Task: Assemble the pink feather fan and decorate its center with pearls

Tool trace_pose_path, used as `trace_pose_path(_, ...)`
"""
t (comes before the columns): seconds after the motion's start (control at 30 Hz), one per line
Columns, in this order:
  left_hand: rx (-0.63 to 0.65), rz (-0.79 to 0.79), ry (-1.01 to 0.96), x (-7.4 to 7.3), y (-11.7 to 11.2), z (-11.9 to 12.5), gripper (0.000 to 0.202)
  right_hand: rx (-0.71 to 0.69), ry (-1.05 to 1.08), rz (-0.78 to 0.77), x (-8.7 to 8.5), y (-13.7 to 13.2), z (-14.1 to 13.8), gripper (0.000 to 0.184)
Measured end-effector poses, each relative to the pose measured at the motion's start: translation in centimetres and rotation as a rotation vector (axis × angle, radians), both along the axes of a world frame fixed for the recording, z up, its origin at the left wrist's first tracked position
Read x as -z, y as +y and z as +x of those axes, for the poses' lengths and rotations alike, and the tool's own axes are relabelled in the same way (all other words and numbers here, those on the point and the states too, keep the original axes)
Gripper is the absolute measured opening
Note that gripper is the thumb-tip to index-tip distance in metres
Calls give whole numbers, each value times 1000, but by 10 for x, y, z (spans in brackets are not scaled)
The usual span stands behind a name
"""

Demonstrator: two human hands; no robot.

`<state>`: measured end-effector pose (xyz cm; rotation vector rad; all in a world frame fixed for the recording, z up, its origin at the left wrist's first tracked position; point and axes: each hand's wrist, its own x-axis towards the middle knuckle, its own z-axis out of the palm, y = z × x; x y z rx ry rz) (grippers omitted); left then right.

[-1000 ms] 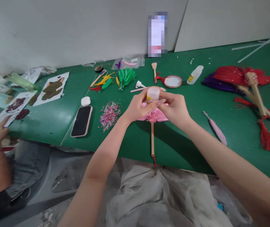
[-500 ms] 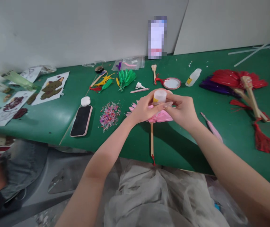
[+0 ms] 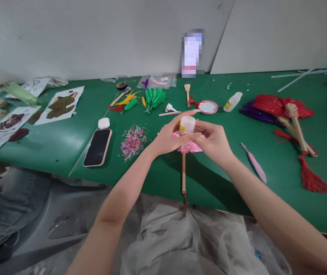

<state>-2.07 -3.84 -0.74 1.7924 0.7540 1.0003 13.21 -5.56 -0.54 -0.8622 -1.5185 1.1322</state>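
My left hand (image 3: 167, 137) and my right hand (image 3: 213, 139) meet over the middle of the green table (image 3: 66, 141). Between their fingers stands a small translucent glue bottle (image 3: 186, 124) with a yellow label, bottom end up. Both hands are closed round it. Under the hands lies a pink feather fan (image 3: 190, 146), and its wooden handle (image 3: 183, 173) with a red tassel points toward me. The bottle's tip is hidden by my fingers.
A phone (image 3: 97, 147) and white earbud case (image 3: 103, 123) lie left, beside a confetti pile (image 3: 133, 139). Green and yellow feathers (image 3: 152, 97), a white-filled lid (image 3: 208, 107) and another glue bottle (image 3: 232, 101) lie behind. Red fans (image 3: 283, 109) lie right; a loose pink feather (image 3: 253, 162) lies nearer.
The view has shifted a little and my hands with the bottle sit slightly lower over the fan. The other person's hand at the far left has gone from view.
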Motion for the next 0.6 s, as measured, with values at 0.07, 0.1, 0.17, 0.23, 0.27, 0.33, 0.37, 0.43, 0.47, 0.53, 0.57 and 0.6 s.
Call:
trace_pose_path(0.07, 47, -32, -117, 2, 4, 0, 66, -24, 137, -90, -1, 3, 5, 28)
trace_pose_path(0.1, 50, -46, -179, 3, 6, -1, 66, -8, 212, -129, -1, 5, 9, 28)
trace_pose_path(0.17, -22, -63, -280, 4, 9, -2, 59, 46, 340, -194, 0, 10, 16, 25)
trace_pose_path(0.23, -147, -79, -324, 4, 12, -3, 49, 81, 427, -250, 1, 14, 24, 22)
trace_pose_path(0.27, -202, -85, -327, 4, 12, -3, 44, 82, 460, -277, 2, 15, 27, 22)
trace_pose_path(0.33, -274, -93, -300, 4, 11, -2, 35, 70, 506, -326, 2, 16, 31, 24)
trace_pose_path(0.37, -297, -89, -271, 4, 10, -1, 33, 65, 522, -346, 1, 16, 32, 26)
trace_pose_path(0.43, -323, -60, -187, 4, 7, 0, 30, 58, 539, -373, 0, 15, 33, 30)
trace_pose_path(0.47, -332, -39, -141, 4, 5, 1, 29, 54, 542, -382, 0, 15, 33, 31)
trace_pose_path(0.53, -355, -3, -67, 4, 3, 2, 27, 41, 545, -408, -1, 15, 33, 34)
trace_pose_path(0.57, -370, 7, -40, 4, 2, 2, 26, 33, 548, -426, -1, 15, 33, 35)
trace_pose_path(0.6, -388, 14, -22, 4, 1, 2, 26, 25, 558, -444, 0, 15, 33, 37)
